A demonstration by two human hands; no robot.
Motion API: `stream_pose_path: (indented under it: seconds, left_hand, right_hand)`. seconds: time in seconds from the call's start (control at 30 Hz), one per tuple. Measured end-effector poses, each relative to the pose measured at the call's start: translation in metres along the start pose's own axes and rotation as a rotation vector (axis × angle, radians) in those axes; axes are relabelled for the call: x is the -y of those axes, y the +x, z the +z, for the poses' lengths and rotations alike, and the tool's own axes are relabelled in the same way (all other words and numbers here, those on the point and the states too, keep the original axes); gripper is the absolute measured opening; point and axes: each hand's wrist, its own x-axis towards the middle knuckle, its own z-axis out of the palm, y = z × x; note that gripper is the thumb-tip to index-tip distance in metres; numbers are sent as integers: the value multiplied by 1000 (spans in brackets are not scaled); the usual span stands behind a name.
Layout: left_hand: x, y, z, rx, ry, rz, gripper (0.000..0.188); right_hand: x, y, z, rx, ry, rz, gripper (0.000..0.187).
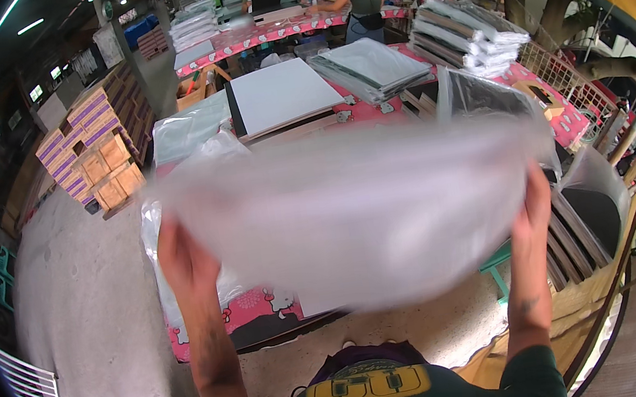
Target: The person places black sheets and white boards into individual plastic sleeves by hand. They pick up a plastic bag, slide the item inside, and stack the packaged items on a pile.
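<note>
A wide, whitish plastic sheet [362, 225] is stretched between my two hands above the near part of the table, smeared by motion. I cannot tell whether it is a bag or whether anything is inside it. My left hand [186, 253] is closed on its left edge. At the right edge, my right hand [531, 197] grips it, the fingers partly hidden behind the plastic. Beneath it lies a table with a pink patterned cover [248, 307], with clear plastic at its left side. Beyond the sheet, a flat white panel [283, 94] rests on a dark-edged one.
Plastic-wrapped panels [371, 67] and a taller wrapped stack [466, 35] sit at the table's far right. More panels [579, 231] lean beside my right arm. Stacked cartons [93, 132] stand on the left. A co-worker [365, 1] stands at the far table.
</note>
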Motion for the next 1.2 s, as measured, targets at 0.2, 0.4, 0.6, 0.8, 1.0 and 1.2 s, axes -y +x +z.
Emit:
stream_pose_path:
  seconds: [0.2, 0.4, 0.6, 0.8, 1.0, 1.2]
  left_hand:
    - [49, 110, -47, -104, 40, -40, 37]
    - [145, 44, -227, -527, 5, -286, 19]
    - [191, 13, -249, -398, 932, -260, 22]
    - [297, 105, -105, 1, 948, -63, 25]
    - [430, 172, 17, 213, 462, -726, 26]
    - [491, 159, 25, 30, 451, -928, 24]
  right_hand:
    - [-47, 114, -12, -38, -24, -22, 23]
    - [-156, 90, -192, -323, 36, 290, 19]
    - [-186, 43, -264, -432, -979, 224, 18]
    - [-34, 63, -211, -617, -953, -16, 35]
    - [136, 79, -271, -712, -679, -340, 14]
    - [191, 80, -352, -771, -766, -324, 15]
